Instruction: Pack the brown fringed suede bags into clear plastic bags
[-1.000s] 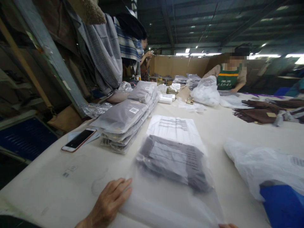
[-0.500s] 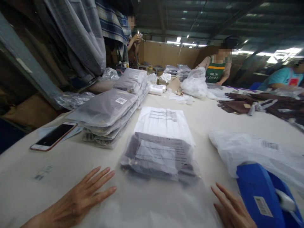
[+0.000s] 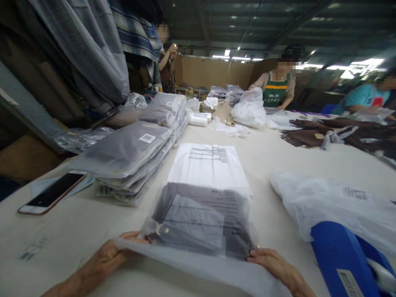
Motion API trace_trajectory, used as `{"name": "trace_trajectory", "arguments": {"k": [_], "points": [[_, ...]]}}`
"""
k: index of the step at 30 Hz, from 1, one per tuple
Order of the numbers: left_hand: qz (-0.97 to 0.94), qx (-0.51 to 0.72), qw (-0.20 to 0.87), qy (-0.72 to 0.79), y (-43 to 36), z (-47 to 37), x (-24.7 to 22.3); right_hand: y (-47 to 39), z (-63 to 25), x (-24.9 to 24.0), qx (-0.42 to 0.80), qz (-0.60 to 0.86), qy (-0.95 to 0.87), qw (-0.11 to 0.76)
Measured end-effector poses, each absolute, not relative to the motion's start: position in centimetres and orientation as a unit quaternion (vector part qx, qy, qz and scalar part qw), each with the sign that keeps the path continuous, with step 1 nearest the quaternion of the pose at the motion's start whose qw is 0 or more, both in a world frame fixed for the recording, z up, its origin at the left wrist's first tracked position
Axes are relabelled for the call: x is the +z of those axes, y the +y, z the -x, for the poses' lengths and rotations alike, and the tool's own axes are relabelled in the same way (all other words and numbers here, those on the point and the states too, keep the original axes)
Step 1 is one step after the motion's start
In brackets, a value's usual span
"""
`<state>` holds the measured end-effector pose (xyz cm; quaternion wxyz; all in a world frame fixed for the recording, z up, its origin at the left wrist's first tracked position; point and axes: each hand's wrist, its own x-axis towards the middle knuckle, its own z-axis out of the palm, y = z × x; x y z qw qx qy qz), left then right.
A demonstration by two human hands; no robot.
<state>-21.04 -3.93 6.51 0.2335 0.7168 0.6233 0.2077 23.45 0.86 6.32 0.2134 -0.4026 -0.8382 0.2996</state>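
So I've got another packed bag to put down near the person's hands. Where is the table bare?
Bare table lies between the phone, the stack of packed bags and the left hand. Another strip runs between the held bag and the loose white bags. The far end, by the brown fabric, is crowded; the blue object fills the corner beside the right hand.

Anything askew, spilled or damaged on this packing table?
Nothing is spilled or visibly damaged. The stack of bagged garments at left leans, its layers fanned rather than squared. The phone lies close to the table edge. Both hands, left hand and right hand, grip the bagged dark garment.
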Motion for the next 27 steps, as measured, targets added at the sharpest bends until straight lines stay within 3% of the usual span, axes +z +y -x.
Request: {"name": "trace_trajectory", "arguments": {"k": [3,6,9,12,15,19,24,27], "points": [[-0.596,0.238,0.282,0.713,-3.3,19.6,6.1,0.3,-22.1,6.0,0.377,0.551,-0.704,0.243],[-0.569,0.286,0.164,0.753,-2.4,18.4,5.0,-0.4,-20.5,5.2,0.349,0.65,-0.614,0.28],[-0.604,0.275,0.037,0.747,-1.6,17.6,3.8,-1.0,-19.2,3.6,0.237,0.692,-0.612,0.3],[-0.601,0.204,-0.055,0.771,-1.3,16.8,3.1,-1.2,-18.4,2.1,0.064,0.718,-0.641,0.263],[-0.569,0.105,-0.105,0.809,-1.2,16.1,2.9,-0.9,-18.2,1.3,-0.086,0.705,-0.682,0.175],[-0.552,0.056,-0.122,0.823,-1.5,16.0,3.6,-0.2,-18.4,1.3,-0.174,0.668,-0.713,0.121],[-0.618,0.235,-0.309,0.684,-1.4,13.9,7.3,0.2,-17.8,1.9,-0.198,0.683,-0.69,0.136],[-0.816,0.216,-0.24,0.479,0.1,10.4,8.6,0.2,-17.7,2.0,-0.182,0.686,-0.693,0.13]]}}
